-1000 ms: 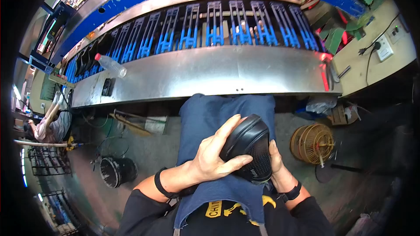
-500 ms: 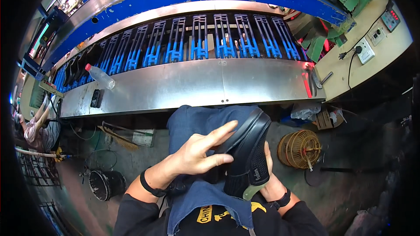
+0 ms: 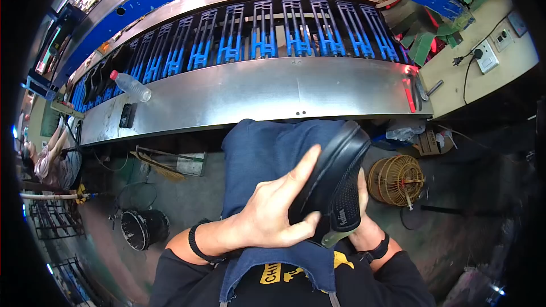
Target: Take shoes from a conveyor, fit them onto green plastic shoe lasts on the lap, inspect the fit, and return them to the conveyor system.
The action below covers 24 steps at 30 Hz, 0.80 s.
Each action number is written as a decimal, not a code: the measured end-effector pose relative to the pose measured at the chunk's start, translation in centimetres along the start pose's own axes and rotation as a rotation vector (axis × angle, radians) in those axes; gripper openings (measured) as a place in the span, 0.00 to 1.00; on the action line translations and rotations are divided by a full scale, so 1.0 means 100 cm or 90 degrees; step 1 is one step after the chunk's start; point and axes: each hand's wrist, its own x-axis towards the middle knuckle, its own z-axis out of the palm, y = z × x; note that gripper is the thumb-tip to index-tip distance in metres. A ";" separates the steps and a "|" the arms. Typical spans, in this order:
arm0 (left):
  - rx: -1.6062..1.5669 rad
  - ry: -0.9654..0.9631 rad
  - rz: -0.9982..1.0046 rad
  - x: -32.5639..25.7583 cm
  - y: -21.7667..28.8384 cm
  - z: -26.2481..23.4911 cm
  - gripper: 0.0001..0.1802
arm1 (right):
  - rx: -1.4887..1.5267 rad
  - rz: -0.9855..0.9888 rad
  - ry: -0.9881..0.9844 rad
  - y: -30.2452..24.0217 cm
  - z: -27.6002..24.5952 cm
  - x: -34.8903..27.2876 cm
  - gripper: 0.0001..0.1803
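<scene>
i have a black shoe in front of my chest, over the blue denim apron that covers my lap. it is tipped on edge, its textured sole turned toward my right and its rounded end pointing up toward the steel bench. my left hand lies flat across the near side of the shoe, fingers stretched out together along its upper and thumb hooked under the lower edge, so the hand presses on it rather than closing into a fist. my right hand is behind the shoe, mostly hidden; i can see only fingers coming round the sole side and the wrist with a black band, wrapped on the shoe from below.

beyond my knees runs the long stainless steel bench, and behind it a row of blue and black metal racks. a clear plastic bottle with a red cap lies on the bench to the left. on the floor, a round wire basket stands to my right and a black bucket to my left.
</scene>
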 end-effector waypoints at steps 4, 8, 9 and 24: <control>-0.366 0.410 -0.147 0.008 -0.042 0.033 0.47 | -0.628 -0.114 0.029 0.005 0.035 0.027 0.36; -0.819 0.300 -0.240 -0.024 -0.108 -0.009 0.41 | -1.207 -0.275 -0.160 0.033 0.068 0.036 0.41; -0.886 0.276 -0.215 -0.038 -0.115 -0.014 0.42 | -1.190 -0.208 -0.217 0.028 0.078 0.028 0.38; -0.995 0.157 -0.184 -0.069 -0.116 0.004 0.47 | -1.254 -0.226 -0.466 -0.005 0.119 0.084 0.30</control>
